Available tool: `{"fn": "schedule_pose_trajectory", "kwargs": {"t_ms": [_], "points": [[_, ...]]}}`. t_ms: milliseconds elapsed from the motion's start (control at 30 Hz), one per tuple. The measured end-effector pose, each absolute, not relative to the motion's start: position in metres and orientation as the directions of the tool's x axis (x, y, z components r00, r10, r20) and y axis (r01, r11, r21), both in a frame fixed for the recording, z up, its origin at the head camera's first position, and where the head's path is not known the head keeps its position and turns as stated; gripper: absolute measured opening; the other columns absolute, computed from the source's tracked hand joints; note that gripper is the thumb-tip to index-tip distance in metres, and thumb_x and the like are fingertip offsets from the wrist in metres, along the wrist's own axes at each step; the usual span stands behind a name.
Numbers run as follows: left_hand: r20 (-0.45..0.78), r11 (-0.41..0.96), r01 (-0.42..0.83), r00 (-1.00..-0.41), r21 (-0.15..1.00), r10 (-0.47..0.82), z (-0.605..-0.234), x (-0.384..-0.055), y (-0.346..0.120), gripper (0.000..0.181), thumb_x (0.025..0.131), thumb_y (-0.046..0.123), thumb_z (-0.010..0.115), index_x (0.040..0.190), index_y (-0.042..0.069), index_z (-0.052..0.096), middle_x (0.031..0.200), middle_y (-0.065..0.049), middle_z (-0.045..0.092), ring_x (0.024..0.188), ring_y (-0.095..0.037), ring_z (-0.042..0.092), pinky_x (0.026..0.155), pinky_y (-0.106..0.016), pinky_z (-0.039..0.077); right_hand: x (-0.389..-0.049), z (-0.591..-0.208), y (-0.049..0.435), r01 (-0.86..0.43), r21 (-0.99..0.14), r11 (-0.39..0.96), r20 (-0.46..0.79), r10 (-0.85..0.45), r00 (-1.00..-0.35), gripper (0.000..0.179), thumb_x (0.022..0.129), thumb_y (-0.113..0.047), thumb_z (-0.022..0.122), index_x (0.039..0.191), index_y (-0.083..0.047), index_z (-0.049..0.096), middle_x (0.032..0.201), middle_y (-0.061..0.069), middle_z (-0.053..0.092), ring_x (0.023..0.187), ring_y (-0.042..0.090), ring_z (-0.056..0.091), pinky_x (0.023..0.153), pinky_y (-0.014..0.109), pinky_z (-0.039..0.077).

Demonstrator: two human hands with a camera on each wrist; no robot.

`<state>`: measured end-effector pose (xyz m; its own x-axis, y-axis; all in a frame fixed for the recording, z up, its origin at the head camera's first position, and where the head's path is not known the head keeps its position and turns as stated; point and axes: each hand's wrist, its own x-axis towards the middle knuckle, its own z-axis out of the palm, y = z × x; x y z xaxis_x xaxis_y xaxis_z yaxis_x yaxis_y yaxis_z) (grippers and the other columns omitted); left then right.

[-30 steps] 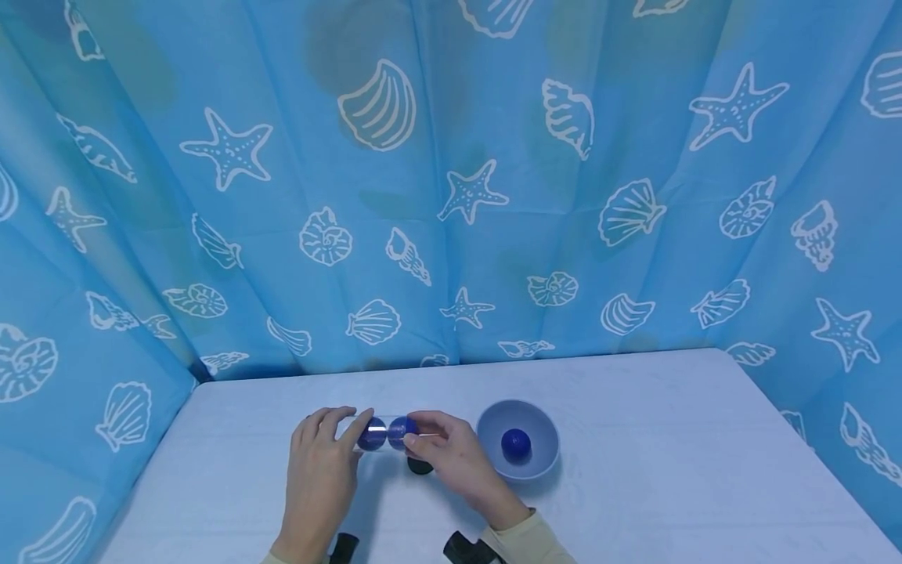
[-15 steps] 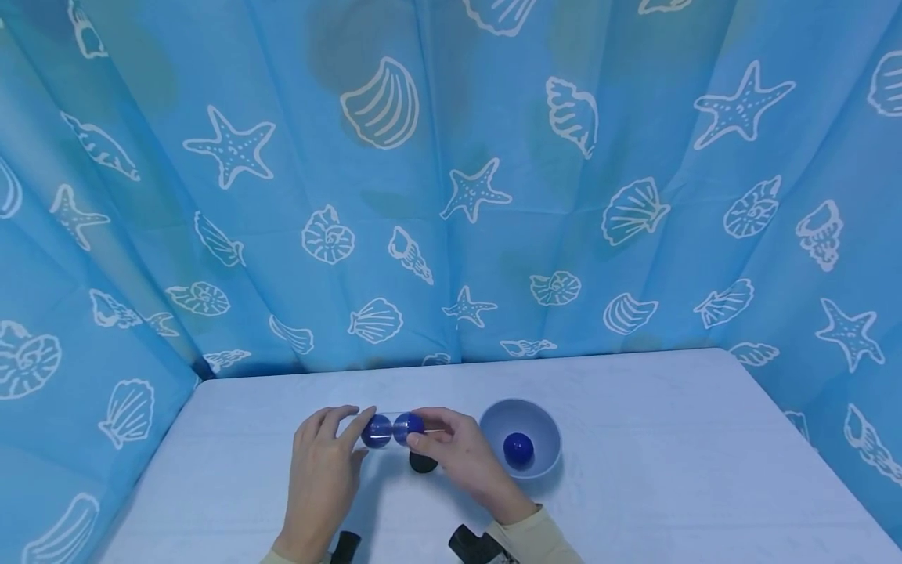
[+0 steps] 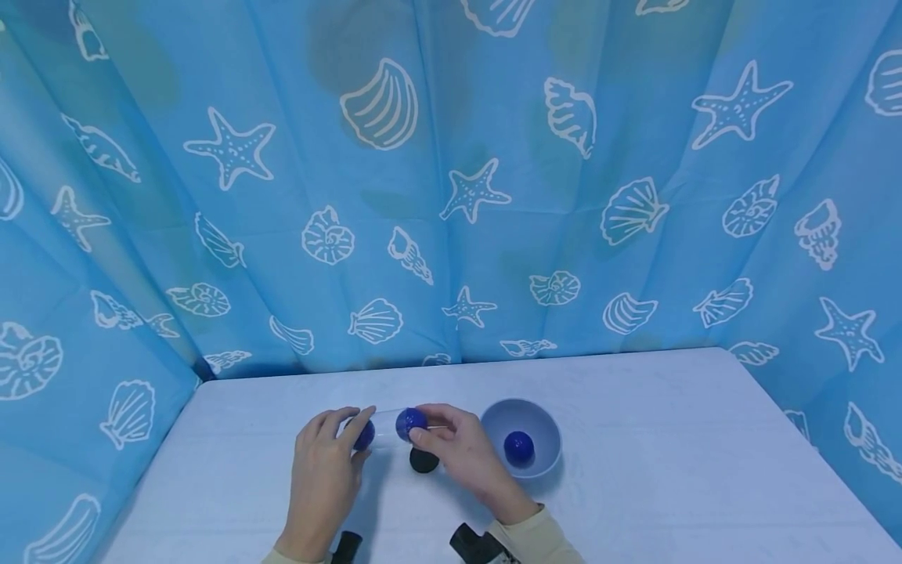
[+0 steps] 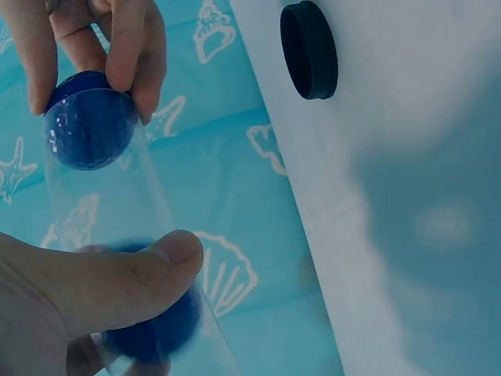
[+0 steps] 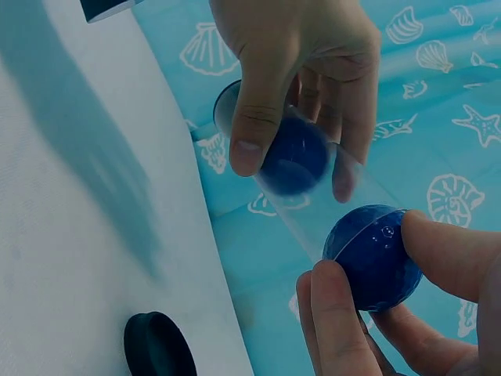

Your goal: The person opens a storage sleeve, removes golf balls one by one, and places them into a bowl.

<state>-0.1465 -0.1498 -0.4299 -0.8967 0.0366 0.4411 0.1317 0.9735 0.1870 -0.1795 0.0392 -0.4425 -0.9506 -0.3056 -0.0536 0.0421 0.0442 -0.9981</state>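
Observation:
My left hand [image 3: 320, 474] grips a clear tube [image 3: 384, 428] held up above the table. Inside it, near the left fingers, lies a blue ball [image 5: 296, 160], slightly blurred. My right hand [image 3: 470, 462] pinches a second blue ball [image 5: 372, 258], dimpled like a golf ball, at the tube's right mouth. In the left wrist view the rim crosses this ball [image 4: 90, 129], so it sits partly inside. Bare tube separates the two balls. A round black cap [image 3: 423, 460] rests on the table below, its hollow side visible in both wrist views.
Right of my right hand stands a grey-blue bowl [image 3: 539, 423] with another blue ball [image 3: 519, 447] in it. A white cloth [image 3: 669, 470] covers the table. Behind hangs a blue curtain [image 3: 493, 258] with shell prints. Black devices [image 3: 475, 546] sit at my wrists.
The ball inside the tube has moved left toward my left hand, widening the gap between the two balls. Both hands keep their holds and have barely shifted.

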Motion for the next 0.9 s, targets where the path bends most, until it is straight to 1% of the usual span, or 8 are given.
{"fn": "schedule_pose_trajectory", "kwargs": {"t_ms": [200,367,500,700,900], "points": [[0.43,0.975,0.119,-0.903,0.19,0.026,-0.43,-0.147,-0.15,0.06,0.074,0.006,0.09,0.13,0.015,0.068,0.125,-0.014,0.065,0.121,-0.036,0.054,0.106,-0.058,0.041,-0.18,-0.44,0.041,0.036,-0.999,0.039,-0.046,-0.306,-0.951,0.051,0.096,-0.025,0.071,0.138,-0.001,0.056,0.12,0.012,0.068,0.106,0.024,0.069,0.097,0.041,0.054],[0.424,0.976,0.104,-0.906,0.193,0.013,-0.429,-0.147,-0.149,0.061,0.074,0.007,0.09,0.131,0.014,0.067,0.126,-0.015,0.065,0.122,-0.037,0.054,0.107,-0.059,0.041,-0.18,-0.438,0.043,0.031,-0.999,0.015,-0.034,-0.31,-0.95,0.051,0.096,-0.024,0.071,0.138,0.0,0.056,0.123,0.013,0.067,0.111,0.024,0.067,0.096,0.038,0.054],[0.422,0.974,0.1,-0.907,0.201,0.006,-0.428,-0.147,-0.15,0.062,0.074,0.007,0.089,0.131,0.014,0.067,0.126,-0.015,0.065,0.122,-0.037,0.053,0.107,-0.059,0.04,-0.179,-0.435,0.044,0.035,-0.999,0.03,-0.042,-0.298,-0.954,0.052,0.095,-0.026,0.072,0.139,-0.002,0.056,0.124,0.012,0.066,0.112,0.023,0.066,0.097,0.038,0.054],[0.423,0.973,0.105,-0.906,0.204,0.009,-0.428,-0.147,-0.15,0.061,0.075,0.007,0.089,0.131,0.014,0.067,0.126,-0.015,0.065,0.121,-0.037,0.054,0.107,-0.059,0.04,-0.179,-0.431,0.047,0.048,-0.998,0.05,-0.06,-0.282,-0.958,0.051,0.095,-0.027,0.072,0.138,-0.004,0.057,0.123,0.011,0.067,0.11,0.021,0.066,0.095,0.038,0.055],[0.43,0.974,0.107,-0.903,0.198,0.012,-0.43,-0.148,-0.151,0.06,0.074,0.006,0.089,0.13,0.014,0.068,0.125,-0.015,0.065,0.121,-0.037,0.055,0.106,-0.059,0.041,-0.181,-0.427,0.052,0.053,-0.993,0.11,-0.079,-0.247,-0.966,0.052,0.094,-0.034,0.073,0.138,-0.009,0.059,0.125,0.007,0.066,0.112,0.02,0.064,0.096,0.039,0.055]]}}
